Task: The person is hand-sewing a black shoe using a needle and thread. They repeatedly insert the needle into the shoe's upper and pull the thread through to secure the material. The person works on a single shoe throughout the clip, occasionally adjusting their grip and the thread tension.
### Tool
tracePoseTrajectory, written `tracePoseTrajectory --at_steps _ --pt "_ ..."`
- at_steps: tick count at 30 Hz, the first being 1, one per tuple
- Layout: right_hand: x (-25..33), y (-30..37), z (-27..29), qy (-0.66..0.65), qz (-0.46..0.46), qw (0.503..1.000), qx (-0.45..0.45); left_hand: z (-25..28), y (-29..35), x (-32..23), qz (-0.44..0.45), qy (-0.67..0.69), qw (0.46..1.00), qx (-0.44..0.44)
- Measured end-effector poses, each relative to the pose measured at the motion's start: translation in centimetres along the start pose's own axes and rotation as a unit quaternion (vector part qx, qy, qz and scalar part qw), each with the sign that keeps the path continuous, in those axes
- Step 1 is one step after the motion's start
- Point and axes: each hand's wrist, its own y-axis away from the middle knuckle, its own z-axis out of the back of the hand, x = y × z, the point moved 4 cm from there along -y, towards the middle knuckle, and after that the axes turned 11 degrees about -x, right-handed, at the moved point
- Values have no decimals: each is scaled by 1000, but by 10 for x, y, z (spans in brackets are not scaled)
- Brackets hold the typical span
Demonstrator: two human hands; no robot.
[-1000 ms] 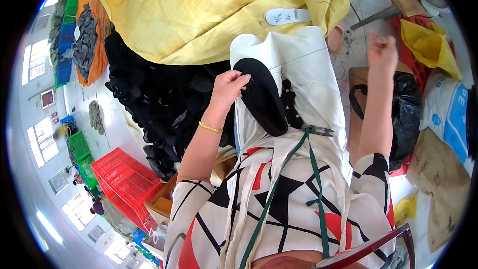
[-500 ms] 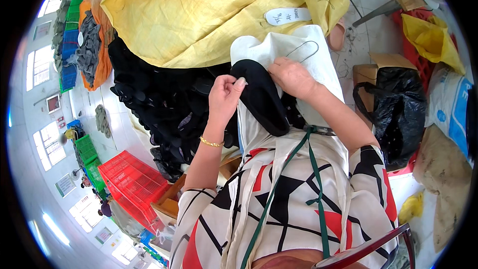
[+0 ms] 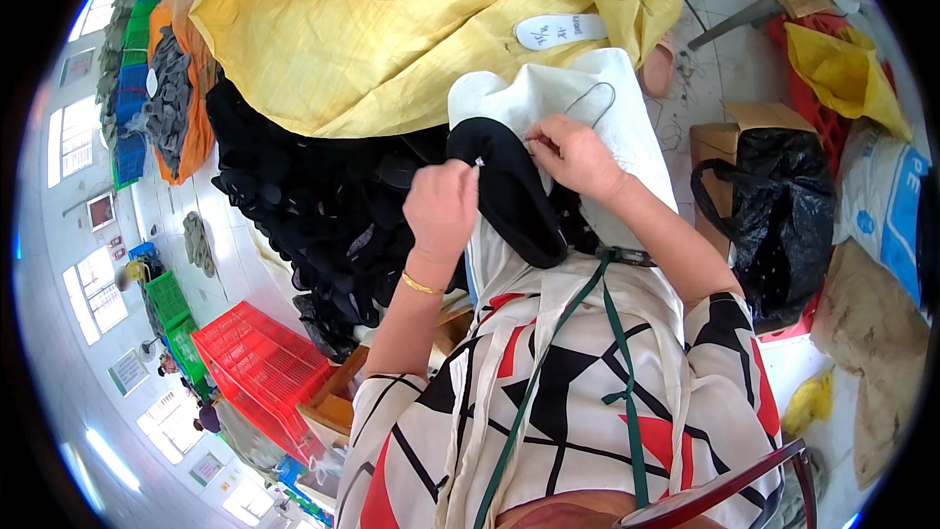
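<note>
A black, oblong, slipper-shaped fabric piece (image 3: 514, 201) lies across the white cloth (image 3: 612, 88) on my lap. My left hand (image 3: 441, 206) is closed at the piece's left edge, its back turned up. A tiny white bit (image 3: 480, 163) shows at its fingertips, too small to name. Beside the piece's upper right edge, my right hand (image 3: 578, 155) has thumb and fingers pinched together; what they grip is too small to make out. Just beyond it, a thin dark curved strand (image 3: 605, 98), like thread, loops over the white cloth.
A heap of black pieces (image 3: 313, 206) lies on the left, below a big yellow sack (image 3: 382, 69). On the sack rests a white sole-shaped piece (image 3: 560, 31). A red crate (image 3: 259, 362) stands at left, and a black plastic bag (image 3: 783, 216) in a carton at right.
My left hand has rolled over so its back faces up, fingers curled at the piece's edge. The right hand's fingers have curled tighter, and the dark strand has shifted slightly left.
</note>
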Motion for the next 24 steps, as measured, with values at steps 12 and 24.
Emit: tracePoseTrajectory --at_steps 12,24 --pt "5 -20 -2 147 115 971 151 -23 12 -4 53 49 995 68" --pt "29 -44 -53 -482 -280 829 -43 -34 15 8 193 154 966 71"
